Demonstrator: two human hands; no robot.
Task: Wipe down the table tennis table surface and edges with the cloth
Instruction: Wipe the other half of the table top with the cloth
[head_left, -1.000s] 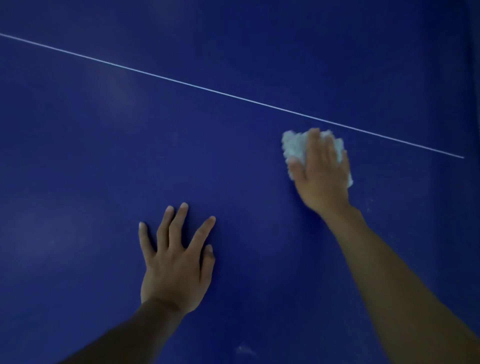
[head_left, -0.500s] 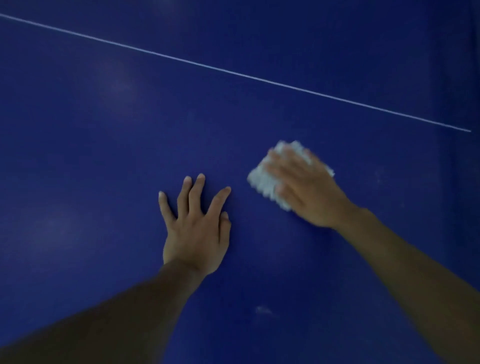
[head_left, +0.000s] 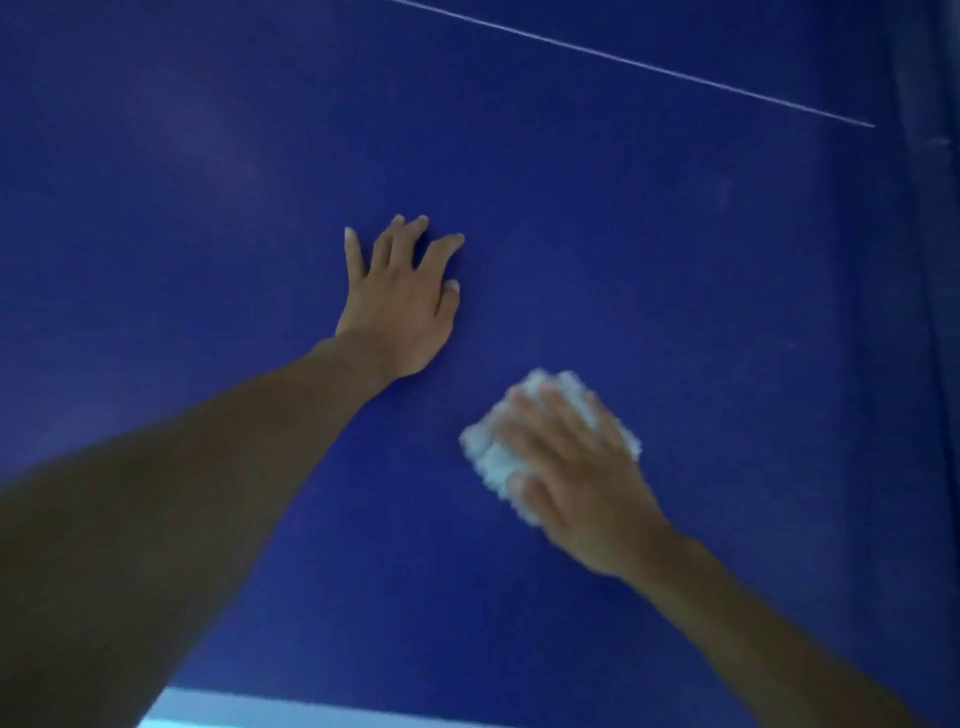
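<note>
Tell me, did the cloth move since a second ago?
Yes. The cloth slid toward the person: it was beside the white line, and now it lies far from it, nearer than the resting left hand.

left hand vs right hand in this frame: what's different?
1. The left hand lies bare on the table with fingers spread. The right hand presses the white cloth under its fingers.
2. The left hand is sharp; the right hand is blurred.
3. The left hand sits farther up the table; the right hand is nearer the camera.

Shared: both are palm-down over the blue surface, and both forearms are bare.
</note>
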